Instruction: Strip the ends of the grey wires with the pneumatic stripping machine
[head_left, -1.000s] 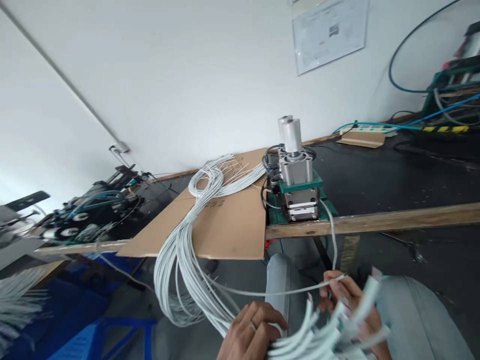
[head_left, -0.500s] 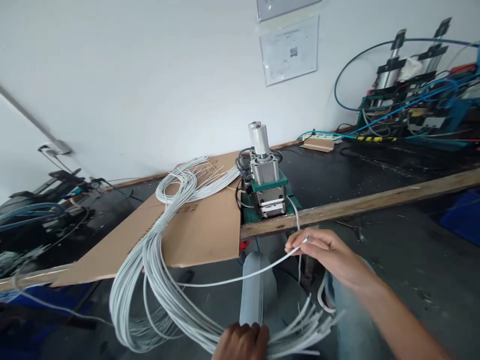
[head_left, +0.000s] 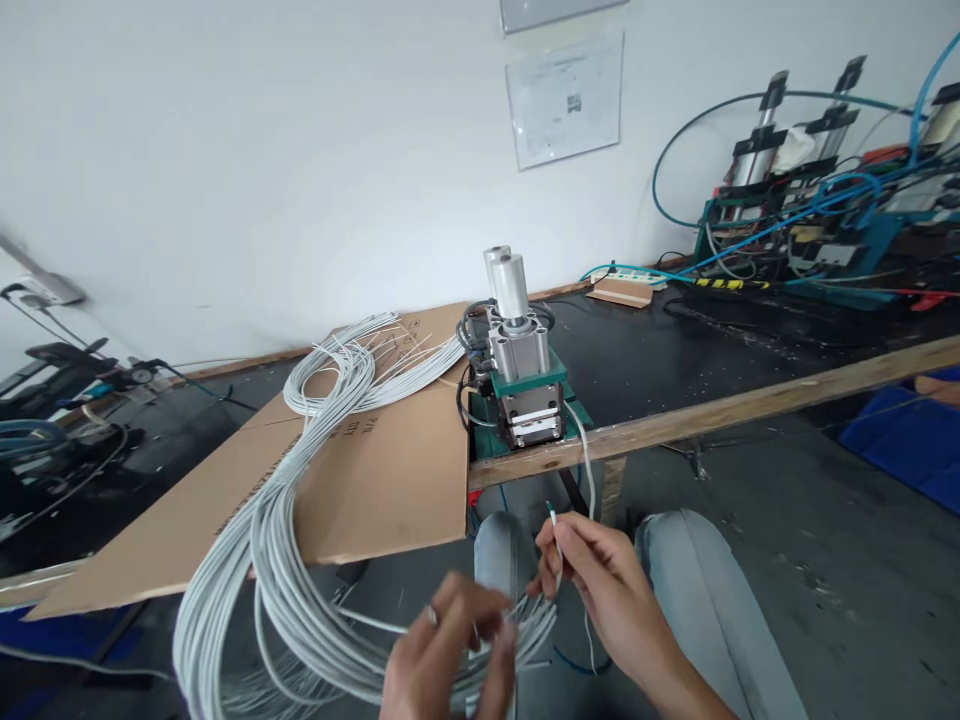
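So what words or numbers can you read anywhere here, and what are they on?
Cardboard: dark printed letters near the wires, too blurred to read.
Wall sheet: a small square code and lines of print, too small to read.
Machine: no label that can be read.
Nothing else shows any writing.

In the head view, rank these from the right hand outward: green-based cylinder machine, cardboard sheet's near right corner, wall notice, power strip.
From the right hand:
1. Green-based cylinder machine, at the bench edge just above it.
2. Cardboard sheet, near corner up-left; close to the machine, hard to call.
3. Power strip, back right.
4. Wall notice, highest.
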